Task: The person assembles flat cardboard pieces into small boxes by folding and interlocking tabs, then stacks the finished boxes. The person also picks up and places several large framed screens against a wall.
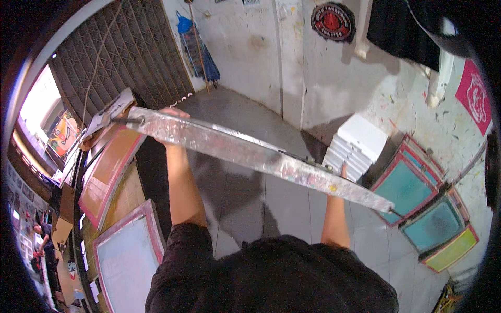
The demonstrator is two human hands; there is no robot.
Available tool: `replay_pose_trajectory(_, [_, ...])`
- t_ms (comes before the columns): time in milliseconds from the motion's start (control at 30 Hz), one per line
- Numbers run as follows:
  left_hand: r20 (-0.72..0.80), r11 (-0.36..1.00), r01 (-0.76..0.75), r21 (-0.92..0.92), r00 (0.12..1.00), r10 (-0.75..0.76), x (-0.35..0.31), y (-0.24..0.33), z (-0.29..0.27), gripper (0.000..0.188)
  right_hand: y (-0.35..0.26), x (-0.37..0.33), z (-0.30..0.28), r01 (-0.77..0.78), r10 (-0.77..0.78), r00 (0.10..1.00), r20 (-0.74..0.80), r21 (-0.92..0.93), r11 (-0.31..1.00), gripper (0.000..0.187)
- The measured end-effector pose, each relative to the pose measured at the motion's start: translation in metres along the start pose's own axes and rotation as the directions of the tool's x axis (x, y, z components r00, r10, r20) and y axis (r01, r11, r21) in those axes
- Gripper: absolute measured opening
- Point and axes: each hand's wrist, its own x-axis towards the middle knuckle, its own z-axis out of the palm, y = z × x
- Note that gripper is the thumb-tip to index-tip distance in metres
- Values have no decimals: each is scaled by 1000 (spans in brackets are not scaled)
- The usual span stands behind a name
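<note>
A long, narrow metal panel [229, 151], seen nearly edge-on and spotted with paint, is held up in front of me. It slants from upper left down to the right, and a thin rod sticks out at each end. My left hand [176, 112] grips it near its left end, with fingers showing over the far edge. Toward the right end my right hand [344, 170] also grips it; one digit shows above the far edge and the rest is hidden behind the panel. The panel's left end lies close to a board [109, 117] by the gate.
White stacked boxes [360, 141] stand by the right wall, beside teal framed screens [409, 180] and a yellow one [451, 248]. More framed screens [130, 250] lean at left. A folding metal gate [120, 52] is behind. A person [47, 240] appears far left.
</note>
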Motion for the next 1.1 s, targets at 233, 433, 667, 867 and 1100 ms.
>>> replay_pose_trajectory(233, [377, 986, 115, 118, 914, -151, 45, 42, -8, 58, -7, 47, -67, -169, 170, 981, -99, -864, 475, 33])
replay_pose_trajectory(433, [-583, 601, 799, -35, 472, -661, 6, 72, 14, 50, -15, 4, 70, -16, -36, 999, -35, -903, 428, 28])
replay_pose_trajectory(667, [-408, 67, 993, 100, 102, -907, -34, 37, -9, 40, -86, 48, 79, 161, -66, 987, 148, -851, 501, 43])
replay_pose_trajectory(867, [-616, 142, 938, 316, 317, -721, -51, 5, 4, 26, -104, 40, 139, 255, -79, 966, 244, -874, 414, 60])
replay_pose_trajectory(1100, [-606, 339, 756, 560, 653, -455, -32, -12, 17, 23, -95, 37, 179, 413, -289, 901, 324, -847, 336, 58])
